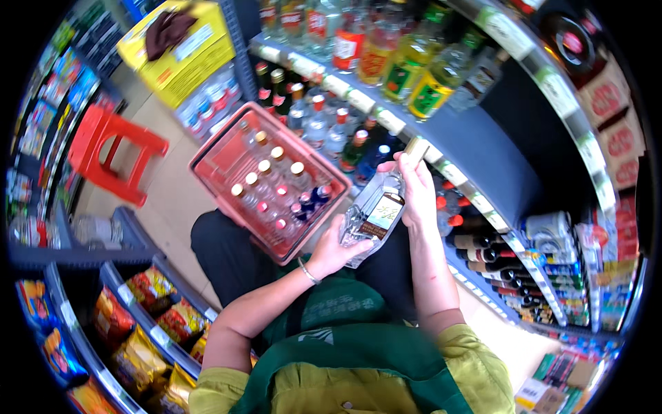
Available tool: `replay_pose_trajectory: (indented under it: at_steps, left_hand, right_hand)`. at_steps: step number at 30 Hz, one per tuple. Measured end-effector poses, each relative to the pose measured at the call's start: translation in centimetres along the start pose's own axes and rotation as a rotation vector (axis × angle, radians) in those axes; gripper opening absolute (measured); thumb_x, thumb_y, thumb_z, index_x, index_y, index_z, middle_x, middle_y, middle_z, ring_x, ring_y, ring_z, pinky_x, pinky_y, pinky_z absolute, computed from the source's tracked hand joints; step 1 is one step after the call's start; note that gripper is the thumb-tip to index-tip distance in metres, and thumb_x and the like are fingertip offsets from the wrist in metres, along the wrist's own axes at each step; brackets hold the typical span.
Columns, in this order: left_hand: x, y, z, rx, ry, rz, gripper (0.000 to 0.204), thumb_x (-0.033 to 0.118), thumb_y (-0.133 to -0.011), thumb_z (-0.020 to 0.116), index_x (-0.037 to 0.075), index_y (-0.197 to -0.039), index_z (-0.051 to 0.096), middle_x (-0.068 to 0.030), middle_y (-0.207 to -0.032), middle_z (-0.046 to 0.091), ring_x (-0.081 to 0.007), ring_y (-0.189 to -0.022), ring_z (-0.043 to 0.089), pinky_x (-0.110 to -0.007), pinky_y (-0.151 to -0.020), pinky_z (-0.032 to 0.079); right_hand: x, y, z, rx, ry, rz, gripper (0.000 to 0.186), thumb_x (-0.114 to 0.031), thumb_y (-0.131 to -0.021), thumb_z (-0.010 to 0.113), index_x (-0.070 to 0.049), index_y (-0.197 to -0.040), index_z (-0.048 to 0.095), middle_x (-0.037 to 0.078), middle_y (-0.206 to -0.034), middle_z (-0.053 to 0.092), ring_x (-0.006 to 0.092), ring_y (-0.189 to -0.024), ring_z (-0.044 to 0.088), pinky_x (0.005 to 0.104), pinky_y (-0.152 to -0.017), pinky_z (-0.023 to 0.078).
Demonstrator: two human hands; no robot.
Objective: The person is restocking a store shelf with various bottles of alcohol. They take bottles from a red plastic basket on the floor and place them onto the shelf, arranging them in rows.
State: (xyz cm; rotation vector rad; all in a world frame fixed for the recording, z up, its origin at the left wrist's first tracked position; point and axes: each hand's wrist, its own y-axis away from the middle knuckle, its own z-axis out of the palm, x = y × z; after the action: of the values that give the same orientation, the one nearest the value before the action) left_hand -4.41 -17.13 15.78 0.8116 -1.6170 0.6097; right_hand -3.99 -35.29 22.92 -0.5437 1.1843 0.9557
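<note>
Both my hands are closed on a clear glass bottle with a pale and dark label and a cream-coloured cap. The bottle is tilted over my lap, its cap end pointing away to the right. My left hand grips the lower end. My right hand wraps the neck, its fingertips by the cap. Just left of the bottle, a red plastic basket stands tilted in view, with several capped glass bottles upright inside. Some in its near right corner look dark blue.
Shelves of bottles curve along the far and right sides. A red stool stands left on the tiled floor. Behind the basket, a yellow carton with a dark cloth rests on packed water bottles. Snack bags fill racks at lower left.
</note>
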Motion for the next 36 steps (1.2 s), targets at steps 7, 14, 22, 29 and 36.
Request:
replay_pose_trajectory:
  at_steps: [7, 14, 22, 29, 36]
  left_hand:
    - [6.7, -5.9, 5.8, -0.196, 0.153, 0.110, 0.070, 0.039, -0.072, 0.075, -0.002, -0.118, 0.042, -0.0185, -0.102, 0.062, -0.0271, -0.097, 0.062, -0.035, -0.085, 0.047]
    - [10.5, -10.5, 8.9, -0.170, -0.214, 0.504, 0.089, 0.027, -0.077, 0.070, -0.001, -0.141, 0.013, -0.0272, -0.137, 0.027, -0.0385, -0.128, 0.031, -0.041, -0.105, 0.028]
    - [10.6, -12.7, 11.6, -0.198, -0.597, 0.560, 0.093, 0.030, -0.076, 0.069, 0.002, -0.143, 0.011, -0.0278, -0.145, 0.011, -0.0429, -0.134, 0.016, -0.048, -0.110, 0.016]
    - [9.4, -17.0, 13.6, -0.247, -0.720, 0.547, 0.079, 0.040, -0.082, 0.060, -0.003, -0.138, 0.024, -0.0245, -0.143, 0.024, -0.0368, -0.136, 0.019, -0.048, -0.111, 0.013]
    - [9.1, -20.1, 14.8, -0.175, -0.767, 0.507, 0.071, 0.041, -0.085, 0.053, -0.006, -0.134, 0.030, -0.0263, -0.139, 0.032, -0.0374, -0.133, 0.025, -0.047, -0.110, 0.015]
  right_hand:
    - [-10.0, -0.6, -6.6, 0.182, -0.126, -0.133, 0.027, -0.030, -0.093, 0.052, -0.004, -0.101, 0.048, 0.011, -0.078, 0.062, 0.0192, -0.069, 0.061, 0.0323, -0.060, 0.053]
    - [-16.2, -7.7, -12.8, 0.272, -0.177, -0.224, 0.025, -0.027, -0.092, 0.054, -0.003, -0.097, 0.049, 0.014, -0.075, 0.063, 0.0233, -0.065, 0.062, 0.0351, -0.057, 0.051]
    - [-17.2, -13.4, -12.9, 0.223, 0.098, -0.666, 0.018, -0.016, -0.091, 0.055, -0.001, -0.100, 0.055, 0.011, -0.081, 0.063, 0.0194, -0.073, 0.061, 0.0325, -0.069, 0.048]
    - [-15.5, -16.8, -12.7, 0.194, 0.318, -0.807, 0.024, -0.024, -0.092, 0.056, -0.002, -0.102, 0.057, 0.008, -0.083, 0.064, 0.0145, -0.079, 0.057, 0.0289, -0.074, 0.044]
    - [-15.0, -17.7, -11.0, 0.186, 0.468, -0.859, 0.020, -0.018, -0.087, 0.062, 0.001, -0.095, 0.060, 0.006, -0.078, 0.064, 0.0125, -0.074, 0.060, 0.0262, -0.069, 0.046]
